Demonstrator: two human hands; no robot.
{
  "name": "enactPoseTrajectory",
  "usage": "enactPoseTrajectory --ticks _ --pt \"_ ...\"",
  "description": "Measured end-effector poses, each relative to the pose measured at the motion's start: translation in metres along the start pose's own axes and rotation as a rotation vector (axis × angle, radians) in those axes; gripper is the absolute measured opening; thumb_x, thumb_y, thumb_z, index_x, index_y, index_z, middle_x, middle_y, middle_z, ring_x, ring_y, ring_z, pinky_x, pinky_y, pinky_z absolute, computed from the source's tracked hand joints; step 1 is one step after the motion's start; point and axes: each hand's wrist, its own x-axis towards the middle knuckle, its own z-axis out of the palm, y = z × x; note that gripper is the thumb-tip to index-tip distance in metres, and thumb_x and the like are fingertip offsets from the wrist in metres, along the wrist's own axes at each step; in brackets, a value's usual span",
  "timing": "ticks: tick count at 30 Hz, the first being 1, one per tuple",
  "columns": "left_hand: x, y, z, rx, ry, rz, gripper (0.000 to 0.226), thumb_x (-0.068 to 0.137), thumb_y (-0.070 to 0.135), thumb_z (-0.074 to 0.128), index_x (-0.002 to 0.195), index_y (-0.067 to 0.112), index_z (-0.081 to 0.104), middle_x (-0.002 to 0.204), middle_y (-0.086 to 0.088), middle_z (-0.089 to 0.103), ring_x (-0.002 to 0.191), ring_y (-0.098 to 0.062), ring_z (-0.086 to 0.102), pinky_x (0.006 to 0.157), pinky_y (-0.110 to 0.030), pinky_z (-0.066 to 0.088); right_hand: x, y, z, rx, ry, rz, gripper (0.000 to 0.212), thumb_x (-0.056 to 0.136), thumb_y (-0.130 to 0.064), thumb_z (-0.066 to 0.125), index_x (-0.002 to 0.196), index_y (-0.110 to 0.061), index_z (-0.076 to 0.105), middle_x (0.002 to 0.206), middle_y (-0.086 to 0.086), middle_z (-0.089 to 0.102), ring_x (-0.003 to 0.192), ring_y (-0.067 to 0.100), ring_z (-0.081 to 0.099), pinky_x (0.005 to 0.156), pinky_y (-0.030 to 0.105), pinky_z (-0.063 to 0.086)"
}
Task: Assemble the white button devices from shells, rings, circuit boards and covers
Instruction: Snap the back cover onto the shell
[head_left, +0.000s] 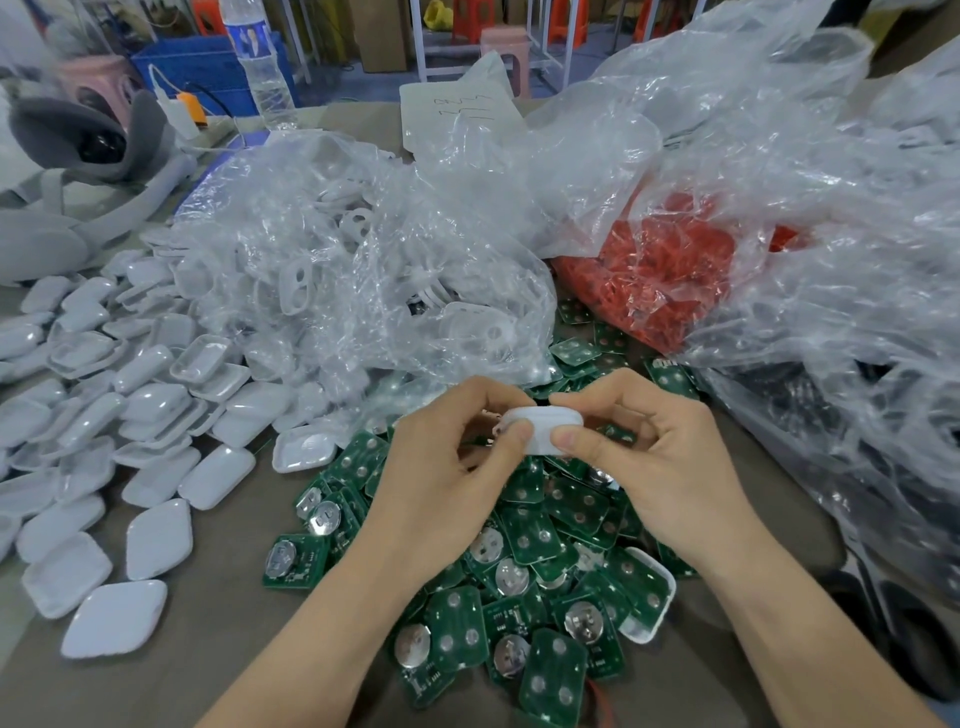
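Both hands hold one white button device (540, 422) above a heap of green circuit boards (524, 587). My left hand (447, 467) pinches its left end between thumb and fingers. My right hand (639, 447) pinches its right end the same way. White shells and covers (124, 415) lie spread over the table's left side. A clear bag of white shells (363, 260) sits behind the hands. A clear bag of red rings (670, 270) lies at the back right.
A large crumpled clear bag (831, 234) covers the right side, with dark parts under it. A water bottle (260, 62), a paper note (457, 119) and a grey headset (88, 150) stand at the back. A single white shell (649, 597) rests among the boards.
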Motion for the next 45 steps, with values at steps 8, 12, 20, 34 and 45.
enactPoseTrajectory --ticks 8,12,20,34,45 --pt "-0.002 0.000 0.006 0.107 0.071 0.048 0.006 0.090 0.026 0.066 0.087 0.031 0.068 0.079 0.013 0.068 0.075 -0.009 0.065 0.067 -0.034 0.050 -0.001 -0.001 0.006 -0.068 0.009 -0.090 0.014 0.076 -0.029 0.066 0.089 -0.028 0.072 0.084 -0.014 0.063 0.081 0.002 0.062 0.075 0.011 0.045" --pt "-0.002 0.001 0.009 0.193 0.137 0.134 0.010 0.090 0.028 0.064 0.086 0.022 0.071 0.074 0.010 0.067 0.070 -0.011 0.062 0.061 -0.026 0.045 -0.002 -0.001 0.007 -0.094 0.033 -0.107 0.013 0.078 -0.028 0.066 0.088 -0.025 0.072 0.083 -0.015 0.060 0.080 0.002 0.061 0.073 0.009 0.043" --pt "0.001 -0.003 0.008 -0.302 0.037 -0.132 0.020 0.094 0.013 0.062 0.100 0.030 0.070 0.098 0.013 0.073 0.090 -0.008 0.071 0.078 -0.023 0.058 -0.001 0.003 0.008 0.034 0.145 -0.005 0.020 0.078 -0.016 0.076 0.092 -0.030 0.076 0.092 -0.005 0.073 0.089 0.011 0.068 0.081 0.020 0.051" --pt "0.001 -0.001 0.008 0.084 0.117 0.028 0.027 0.089 0.020 0.069 0.084 0.045 0.061 0.086 0.029 0.070 0.074 0.005 0.068 0.068 -0.017 0.053 -0.002 0.002 0.007 0.014 0.166 -0.045 0.023 0.079 -0.009 0.075 0.085 -0.032 0.074 0.087 -0.002 0.071 0.080 0.012 0.068 0.074 0.021 0.053" --pt "0.000 -0.005 0.010 0.262 0.125 0.209 0.014 0.091 0.021 0.061 0.104 0.022 0.065 0.077 0.022 0.067 0.077 0.004 0.062 0.066 -0.005 0.043 -0.002 0.003 0.009 0.012 0.049 -0.155 0.021 0.084 -0.022 0.066 0.103 -0.028 0.071 0.101 -0.012 0.067 0.100 0.008 0.063 0.080 0.015 0.050"
